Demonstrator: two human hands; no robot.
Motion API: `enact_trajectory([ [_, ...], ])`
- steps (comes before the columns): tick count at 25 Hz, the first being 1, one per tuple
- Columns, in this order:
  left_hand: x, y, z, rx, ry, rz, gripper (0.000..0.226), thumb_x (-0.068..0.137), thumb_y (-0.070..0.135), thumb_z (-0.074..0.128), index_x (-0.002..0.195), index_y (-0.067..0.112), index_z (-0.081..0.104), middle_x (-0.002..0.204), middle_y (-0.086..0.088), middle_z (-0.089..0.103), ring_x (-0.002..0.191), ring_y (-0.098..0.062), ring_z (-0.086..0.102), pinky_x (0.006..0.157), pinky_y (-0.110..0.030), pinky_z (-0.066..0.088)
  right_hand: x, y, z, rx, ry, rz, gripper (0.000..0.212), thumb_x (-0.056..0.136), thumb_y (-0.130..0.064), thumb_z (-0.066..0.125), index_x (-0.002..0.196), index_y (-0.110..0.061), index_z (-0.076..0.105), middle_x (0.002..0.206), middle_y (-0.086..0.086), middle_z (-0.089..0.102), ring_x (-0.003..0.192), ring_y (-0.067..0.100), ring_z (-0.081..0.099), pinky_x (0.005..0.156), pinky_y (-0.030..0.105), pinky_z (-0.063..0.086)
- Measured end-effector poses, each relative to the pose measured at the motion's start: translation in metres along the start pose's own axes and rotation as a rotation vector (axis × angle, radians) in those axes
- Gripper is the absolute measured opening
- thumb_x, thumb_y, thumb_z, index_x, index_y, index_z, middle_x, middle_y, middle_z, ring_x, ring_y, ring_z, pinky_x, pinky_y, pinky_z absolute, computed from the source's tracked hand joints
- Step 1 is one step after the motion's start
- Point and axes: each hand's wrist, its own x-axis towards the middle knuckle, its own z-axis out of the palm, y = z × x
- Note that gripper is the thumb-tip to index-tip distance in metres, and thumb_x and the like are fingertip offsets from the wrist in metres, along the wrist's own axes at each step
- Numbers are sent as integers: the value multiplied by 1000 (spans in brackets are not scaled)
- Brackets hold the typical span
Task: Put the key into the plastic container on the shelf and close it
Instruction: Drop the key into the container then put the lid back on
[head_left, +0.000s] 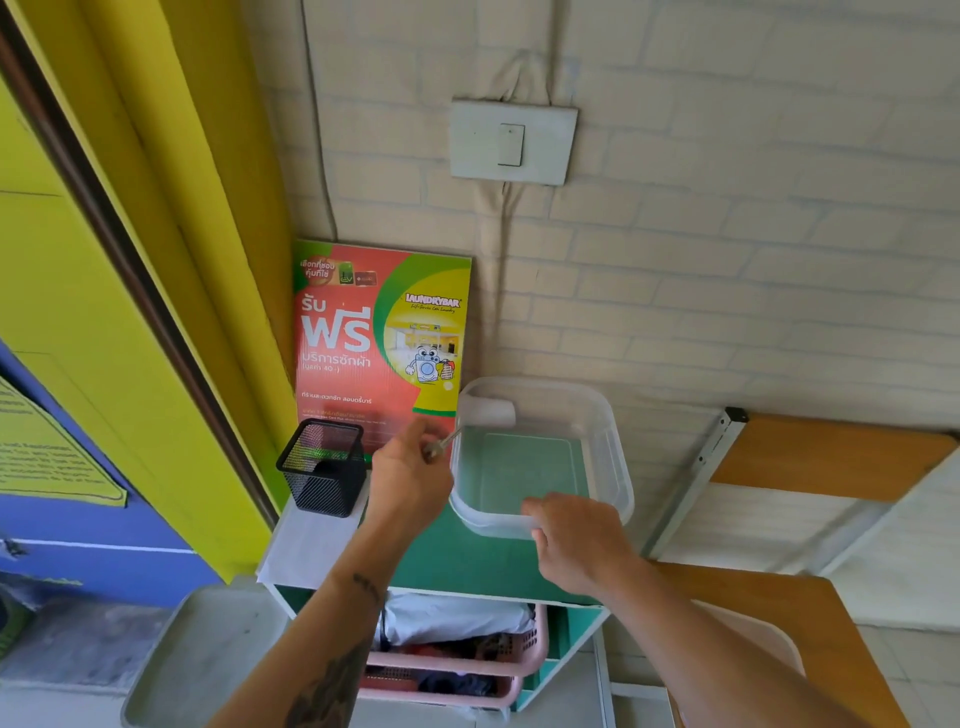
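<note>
Clear plastic container (543, 457) sits lidless on the green shelf top (467, 561), a white label on its far-left inner wall. At its nine o'clock edge, the left hand (410, 480) pinches a silver key (444, 442) between fingertips, the blade angled toward two o'clock over the rim (not yet inside). The right hand (579, 543) clasps the container's near rim at six o'clock, fingers curled over it. A black mesh pen holder (322, 467) stands at nine o'clock, before a red-and-green laundry poster (379, 338) leaning against the wall.
</note>
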Motion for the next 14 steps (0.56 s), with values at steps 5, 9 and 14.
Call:
enact_trajectory([
  [5, 15, 38, 39, 116, -212, 148, 27, 85, 9, 46, 97, 26, 64, 84, -7, 70, 73, -27, 64, 65, -33, 54, 0, 0, -3, -25, -22, 0, 10, 88, -13, 58, 90, -22, 56, 74, -3, 58, 66, 18, 58, 62, 33, 50],
  [9, 20, 36, 66, 315, -355, 119, 41, 76, 3, 48, 109, 22, 65, 106, -12, 68, 92, -32, 64, 80, -37, 56, 0, -1, -4, -30, -32, 20, 11, 88, -14, 60, 96, -21, 58, 80, -2, 58, 71, 21, 59, 65, 35, 50],
  [14, 18, 34, 73, 392, -409, 93, 50, 78, 0, 57, 125, 18, 58, 129, -8, 59, 115, -26, 57, 94, -34, 50, 0, -2, -3, -20, -5, 30, 16, 86, -15, 62, 100, -21, 60, 80, -2, 60, 76, 23, 63, 74, 39, 55],
])
